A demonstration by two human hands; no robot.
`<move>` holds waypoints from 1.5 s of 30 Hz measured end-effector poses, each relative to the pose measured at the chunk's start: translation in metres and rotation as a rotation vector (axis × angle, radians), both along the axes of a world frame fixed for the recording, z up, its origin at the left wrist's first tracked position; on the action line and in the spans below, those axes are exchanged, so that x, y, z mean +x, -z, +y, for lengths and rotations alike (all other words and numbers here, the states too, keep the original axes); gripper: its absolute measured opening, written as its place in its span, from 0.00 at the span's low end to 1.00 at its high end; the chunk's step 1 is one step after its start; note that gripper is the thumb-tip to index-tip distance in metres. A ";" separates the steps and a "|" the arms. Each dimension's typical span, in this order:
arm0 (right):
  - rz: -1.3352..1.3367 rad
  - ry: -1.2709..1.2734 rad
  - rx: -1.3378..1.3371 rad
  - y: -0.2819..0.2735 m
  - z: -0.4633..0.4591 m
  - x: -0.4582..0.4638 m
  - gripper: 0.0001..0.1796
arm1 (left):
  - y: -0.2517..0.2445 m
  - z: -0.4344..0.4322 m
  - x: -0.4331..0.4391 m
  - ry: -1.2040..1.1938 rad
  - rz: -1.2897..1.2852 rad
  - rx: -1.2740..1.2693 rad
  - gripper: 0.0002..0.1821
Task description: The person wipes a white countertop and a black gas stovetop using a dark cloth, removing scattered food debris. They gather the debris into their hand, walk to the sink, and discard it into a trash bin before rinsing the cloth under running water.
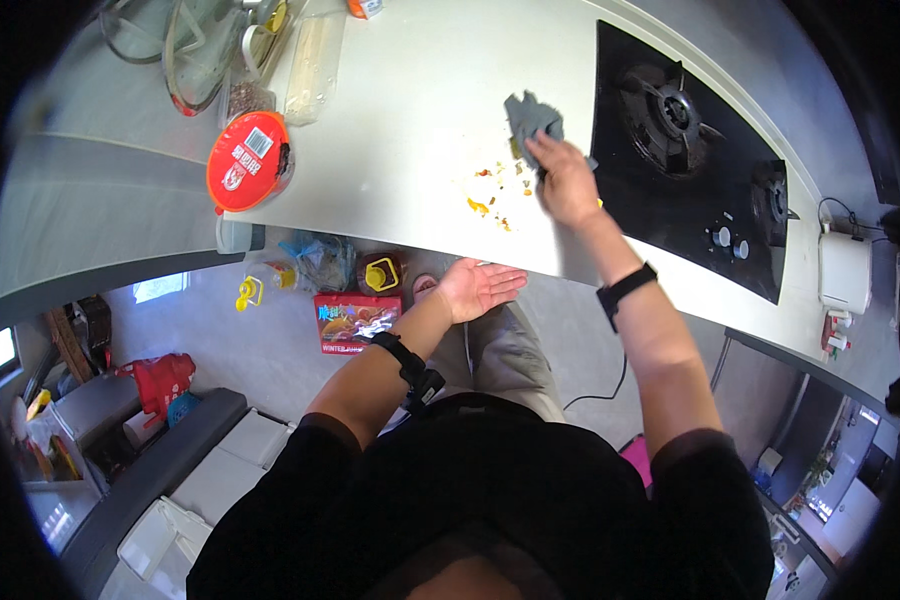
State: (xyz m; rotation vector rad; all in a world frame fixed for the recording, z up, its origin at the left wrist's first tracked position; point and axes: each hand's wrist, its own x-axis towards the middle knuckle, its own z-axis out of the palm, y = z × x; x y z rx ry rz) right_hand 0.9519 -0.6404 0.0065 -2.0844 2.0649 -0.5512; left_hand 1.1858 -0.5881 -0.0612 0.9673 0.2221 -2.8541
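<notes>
My right hand (570, 180) presses a grey cloth (532, 124) onto the white countertop (397, 157), close to the left edge of the gas hob. Beside the cloth, to its left and nearer to me, lie scattered food scraps (499, 191) in yellow, brown and red. My left hand (480, 289) is palm up with its fingers extended, just at the counter's front edge below the scraps. Nothing lies in that palm. The cloth hides whatever is directly beneath it.
A black gas hob (690, 165) is set into the counter at right. A red-lidded tub (249, 161) stands at left near glass lids (202, 56) and a clear package (315, 67). On the floor are a red box (356, 319) and oil bottles (381, 274).
</notes>
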 end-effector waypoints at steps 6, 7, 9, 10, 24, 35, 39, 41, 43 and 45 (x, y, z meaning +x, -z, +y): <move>-0.085 0.072 0.001 -0.004 0.070 0.052 0.33 | -0.005 -0.005 -0.007 -0.010 0.011 -0.022 0.34; -0.102 0.084 0.005 -0.004 0.079 0.059 0.33 | -0.003 -0.004 -0.007 -0.025 0.013 -0.025 0.34; -0.101 0.119 0.024 -0.006 0.097 0.077 0.33 | 0.001 -0.005 -0.008 -0.051 0.002 -0.012 0.32; -0.113 0.129 0.041 -0.009 0.105 0.085 0.32 | 0.005 -0.005 -0.008 -0.059 -0.011 0.005 0.32; -0.485 0.196 0.076 -0.055 0.130 0.094 0.33 | 0.041 -0.009 0.014 -0.145 0.587 0.170 0.30; -0.009 0.177 -0.061 0.007 -0.037 0.019 0.26 | 0.002 -0.023 0.018 -0.048 0.045 0.081 0.34; -0.141 -0.106 0.042 0.008 -0.042 0.051 0.27 | 0.000 -0.022 0.020 -0.047 0.002 0.051 0.34; -0.132 -0.195 0.079 0.009 -0.020 0.060 0.28 | -0.001 -0.025 0.021 -0.042 0.026 0.063 0.34; -0.169 -0.197 0.115 0.002 0.007 0.070 0.29 | -0.002 -0.025 0.021 -0.039 0.024 0.059 0.33; -0.205 -0.200 0.080 0.004 0.031 0.077 0.29 | -0.002 -0.025 0.019 -0.039 -0.001 0.038 0.33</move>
